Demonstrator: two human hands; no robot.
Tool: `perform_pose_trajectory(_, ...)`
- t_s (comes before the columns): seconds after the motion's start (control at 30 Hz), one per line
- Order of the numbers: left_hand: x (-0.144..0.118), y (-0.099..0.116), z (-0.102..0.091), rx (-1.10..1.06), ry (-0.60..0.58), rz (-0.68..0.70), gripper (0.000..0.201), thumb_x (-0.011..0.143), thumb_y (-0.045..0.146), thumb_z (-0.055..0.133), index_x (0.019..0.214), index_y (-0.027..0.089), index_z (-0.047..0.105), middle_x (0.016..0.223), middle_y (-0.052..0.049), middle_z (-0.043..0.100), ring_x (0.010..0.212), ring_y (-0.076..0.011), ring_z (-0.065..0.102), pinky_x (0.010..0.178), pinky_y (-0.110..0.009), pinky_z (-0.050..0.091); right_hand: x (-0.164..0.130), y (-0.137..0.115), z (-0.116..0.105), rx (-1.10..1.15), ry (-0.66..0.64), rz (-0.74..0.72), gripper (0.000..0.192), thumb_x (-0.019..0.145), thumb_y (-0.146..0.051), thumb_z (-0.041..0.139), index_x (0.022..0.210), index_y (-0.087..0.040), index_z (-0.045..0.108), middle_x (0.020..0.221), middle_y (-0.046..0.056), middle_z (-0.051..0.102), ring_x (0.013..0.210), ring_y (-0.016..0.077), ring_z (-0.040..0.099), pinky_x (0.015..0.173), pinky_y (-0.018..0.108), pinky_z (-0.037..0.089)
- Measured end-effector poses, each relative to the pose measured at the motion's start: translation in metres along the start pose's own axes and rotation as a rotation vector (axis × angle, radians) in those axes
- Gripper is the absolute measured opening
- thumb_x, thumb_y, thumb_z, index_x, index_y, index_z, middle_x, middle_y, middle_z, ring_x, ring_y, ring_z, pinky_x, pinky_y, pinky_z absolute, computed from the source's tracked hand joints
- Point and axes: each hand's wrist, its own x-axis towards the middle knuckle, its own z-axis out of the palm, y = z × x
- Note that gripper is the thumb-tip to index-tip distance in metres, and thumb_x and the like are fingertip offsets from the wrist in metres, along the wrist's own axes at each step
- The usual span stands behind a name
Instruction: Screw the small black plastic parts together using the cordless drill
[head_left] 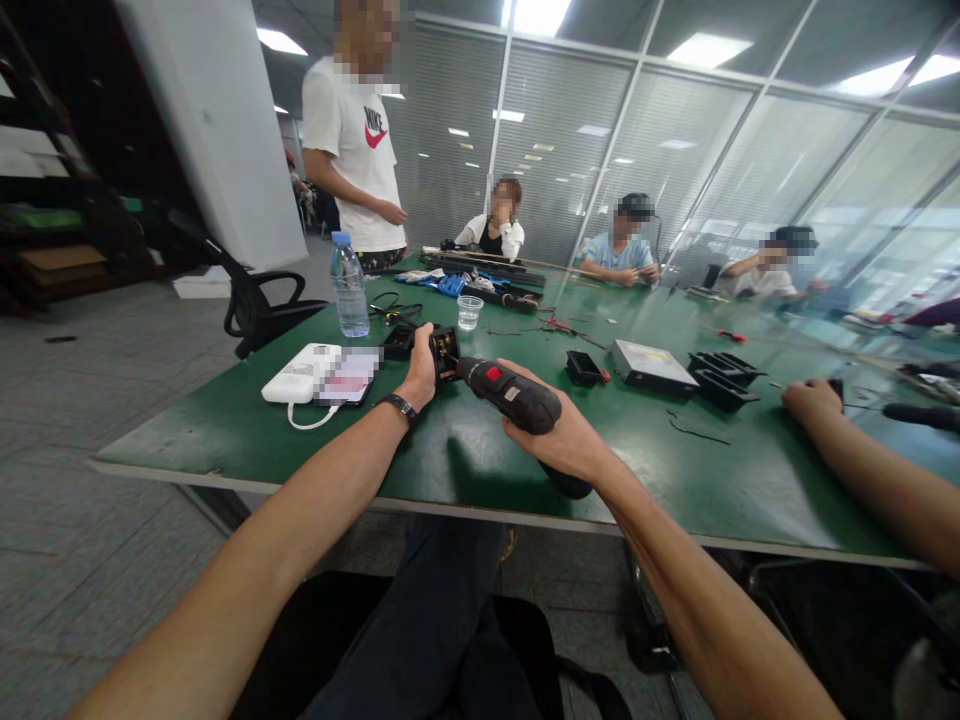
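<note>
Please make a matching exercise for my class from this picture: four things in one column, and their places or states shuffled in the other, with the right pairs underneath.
Things
1. power drill
2. black open part
3. clear bottle
4. dark wristband

Places or states
A. standing upright, with a blue cap
B. gripped by the right hand
C. worn on the left wrist
D. held by the left hand

Right pairs: 1-B, 2-D, 3-A, 4-C

Black cordless drill point(517, 394) with a red patch, held nearly level, nose aimed at a small black box point(448, 358). Held up with open face toward the drill, showing brass-coloured detail inside.
</note>
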Motion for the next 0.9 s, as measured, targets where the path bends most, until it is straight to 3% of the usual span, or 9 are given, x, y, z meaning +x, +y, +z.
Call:
perform_pose_trajectory(0.17, 0.0001, 0.0007, -0.0001, 0.001, 0.004, -0.006, 0.045, 0.111, 0.058, 0.057, 0.092, 0.02, 0.071, 0.08, -0.008, 0.08, 0.077, -0.0249, 0.083, 0.066, -0.03, 0.066, -0.0009, 0.0015, -0.0002, -0.013, 0.0, 0.009, 0.09, 0.086, -0.023, 0.076, 0.174, -0.016, 0.058, 0.127, 0.009, 0.087, 0.095, 0.0234, 0.08, 0.101, 0.041, 0.065)
perform_pose_trajectory(0.4, -0.0026, 0.0019, 0.0017, 0.005, 0.007, -0.001, 0.045, 0.114, 0.055, 0.052, 0.092, 0.02, 0.071, 0.081, -0.008, 0.081, 0.078, -0.0246, 0.083, 0.068, -0.031, 0.067, -0.0009, 0.0023, -0.0006, -0.008, 0.001, -0.009, 0.089, 0.087, -0.019, 0.076, 0.174, -0.017, 0.058, 0.131, 0.01, 0.088, 0.12, 0.0278, 0.082, 0.115, 0.044, 0.062)
perform_pose_trajectory(0.53, -0.0015, 0.0007, 0.0009, 0.004, 0.007, 0.002, 0.044, 0.113, 0.055, 0.053, 0.093, 0.021, 0.07, 0.081, -0.007, 0.08, 0.079, -0.024, 0.083, 0.069, -0.029, 0.067, -0.0004, -0.0016, -0.0017, -0.016, -0.005, -0.01, 0.088, 0.086, -0.018, 0.075, 0.173, -0.015, 0.059, 0.145, 0.014, 0.084, 0.14, 0.0315, 0.077, 0.123, 0.047, 0.059)
perform_pose_trajectory(0.9, -0.0012, 0.0004, 0.0015, 0.003, 0.01, -0.01, 0.045, 0.109, 0.059, 0.057, 0.089, 0.021, 0.07, 0.076, -0.007, 0.078, 0.079, -0.0266, 0.083, 0.068, -0.032, 0.067, -0.0005, -0.001, -0.001, -0.011, 0.003, -0.006, 0.089, 0.085, -0.02, 0.077, 0.173, -0.015, 0.059, 0.145, 0.015, 0.085, 0.145, 0.0335, 0.075, 0.126, 0.05, 0.058)
